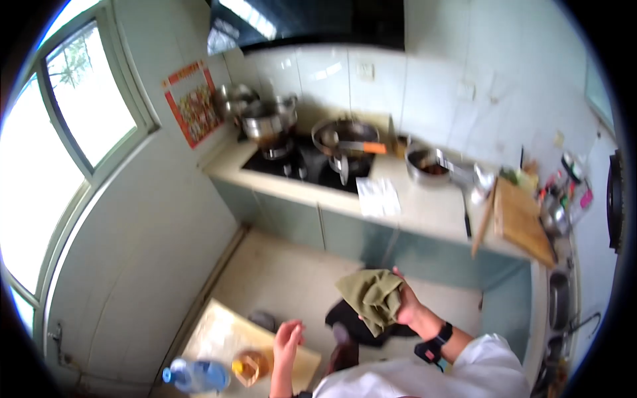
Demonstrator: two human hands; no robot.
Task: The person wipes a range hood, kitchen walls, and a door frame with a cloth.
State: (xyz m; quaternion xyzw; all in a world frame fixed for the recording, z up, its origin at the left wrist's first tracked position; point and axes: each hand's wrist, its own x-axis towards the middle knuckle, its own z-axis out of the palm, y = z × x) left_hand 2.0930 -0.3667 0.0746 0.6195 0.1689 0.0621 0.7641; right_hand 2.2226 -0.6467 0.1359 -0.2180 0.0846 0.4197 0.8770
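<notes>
An olive-green cloth (pixel 373 297) hangs bunched in my right hand (pixel 408 306), above the floor in front of the cabinets. My right wrist wears a black band. To the left, my left hand (pixel 289 337) is raised beside a low table (pixel 215 331), its fingers curled in; whether anything small is between them is too blurred to tell. On that table are a blue-tinted plastic bottle (pixel 199 375) and a yellow-capped bottle of amber liquid (pixel 252 366).
Along the counter (pixel 424 205) are a stove with a steamer pot (pixel 269 121) and a wok (pixel 345 136), a steel pan (pixel 428 166), a knife (pixel 467 215) and a cutting board (pixel 521 219). A dark mat (pixel 352 320) lies on the floor.
</notes>
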